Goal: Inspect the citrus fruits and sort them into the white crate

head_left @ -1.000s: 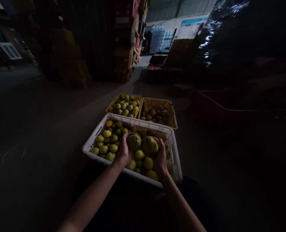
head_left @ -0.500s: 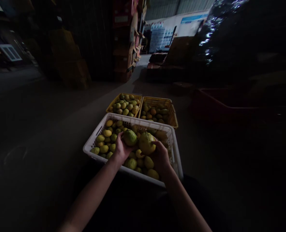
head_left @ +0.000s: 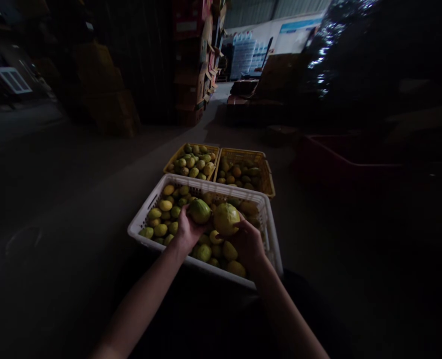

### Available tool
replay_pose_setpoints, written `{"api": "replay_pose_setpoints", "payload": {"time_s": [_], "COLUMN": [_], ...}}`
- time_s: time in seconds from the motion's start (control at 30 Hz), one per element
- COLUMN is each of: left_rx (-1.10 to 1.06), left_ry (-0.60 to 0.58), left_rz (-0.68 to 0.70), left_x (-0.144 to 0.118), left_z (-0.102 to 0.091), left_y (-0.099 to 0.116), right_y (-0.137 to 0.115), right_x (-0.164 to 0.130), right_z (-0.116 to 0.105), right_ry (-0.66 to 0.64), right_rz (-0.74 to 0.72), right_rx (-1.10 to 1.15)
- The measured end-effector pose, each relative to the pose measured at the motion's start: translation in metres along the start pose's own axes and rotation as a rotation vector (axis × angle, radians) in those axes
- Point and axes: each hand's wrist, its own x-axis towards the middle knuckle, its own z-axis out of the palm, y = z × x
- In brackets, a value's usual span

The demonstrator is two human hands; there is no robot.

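My left hand (head_left: 190, 230) is curled around a green, rounded fruit (head_left: 200, 211) whose kind I cannot make out. In my right hand (head_left: 249, 239) sits a larger yellow-green fruit (head_left: 226, 219), gripped from its right side. The two fruits are held side by side with a small gap, above a white plastic crate (head_left: 146, 202) full of similar yellow and green fruits (head_left: 203, 253). The fingers of both hands are partly hidden behind what they hold.
Two yellow crates stand just beyond the white one: the left crate (head_left: 167, 163) and the right crate (head_left: 268, 185), both with fruit inside. A dark red bin (head_left: 336, 160) is at the right. Stacked cartons (head_left: 187, 94) rise behind. The surroundings are dim.
The yellow-green fruit has turned slightly in my right hand, its face now tipped more upward. My left hand and its green fruit have hardly shifted.
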Motion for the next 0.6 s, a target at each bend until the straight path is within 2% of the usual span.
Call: {"api": "replay_pose_setpoints", "payload": {"time_s": [0.13, 0.4, 0.6], "left_rx": [-0.004, -0.041, -0.083], "left_ry": [-0.015, -0.006, -0.047], "left_rz": [-0.002, -0.012, -0.034], "left_x": [0.0035, -0.0002, 0.0029], "left_z": [-0.0036, -0.0004, -0.0035], "left_y": [0.0003, 0.0031, 0.0047], "right_y": [-0.0065, -0.0036, -0.0050], "right_x": [-0.0051, -0.0072, -0.0087], "right_z": [0.0054, 0.0024, 0.0014], "right_ry": [-0.066, -0.097, -0.180], "right_rz": [0.046, -0.051, -0.026], "right_rx": [-0.018, -0.225, -0.272]}}
